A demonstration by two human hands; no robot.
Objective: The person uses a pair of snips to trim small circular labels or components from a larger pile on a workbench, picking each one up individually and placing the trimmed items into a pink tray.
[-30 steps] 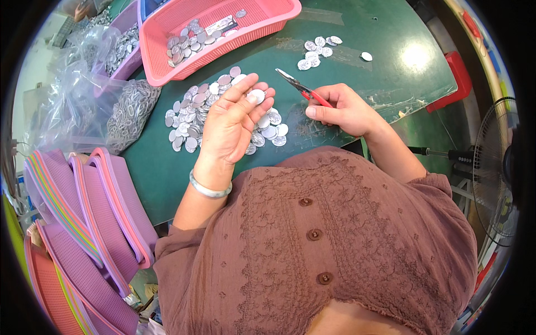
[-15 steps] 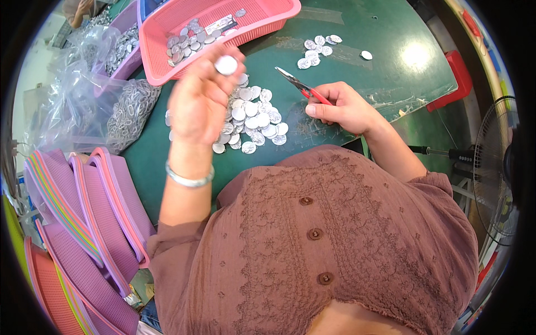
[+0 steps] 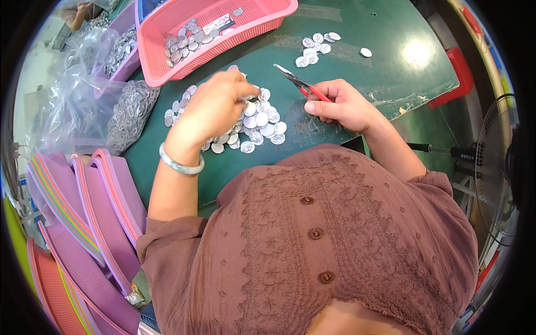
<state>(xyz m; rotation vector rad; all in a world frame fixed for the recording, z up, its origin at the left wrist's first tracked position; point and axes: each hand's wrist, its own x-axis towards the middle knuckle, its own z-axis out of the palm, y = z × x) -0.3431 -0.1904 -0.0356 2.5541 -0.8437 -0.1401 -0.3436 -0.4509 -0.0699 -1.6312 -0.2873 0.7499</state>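
Observation:
My left hand (image 3: 219,103), with a pale bangle at its wrist, is palm down over a pile of round silvery discs (image 3: 262,120), some showing a relief pattern and some plain. Its fingers curl down at the pile; what lies between their tips is hidden. In my right hand (image 3: 341,103) is a pair of red-handled pliers (image 3: 304,87), the handles gripped and the metal jaws pointing up and left above the table. Beyond the pliers lies a smaller group of discs (image 3: 310,56), and one single disc (image 3: 365,52) sits apart to its right.
On the green table (image 3: 379,78), a pink basket (image 3: 223,44) at the back holds discs. To the left, a clear plastic bag (image 3: 131,114) contains metal links, beside a purple basket (image 3: 134,64). Purple baskets (image 3: 106,212) are stacked at lower left. A fan (image 3: 494,167) stands at right.
My left hand has turned from palm up, with a plain disc face showing at its fingertips, to palm down, lowering onto the pile. My right hand and the pliers stay nearly still.

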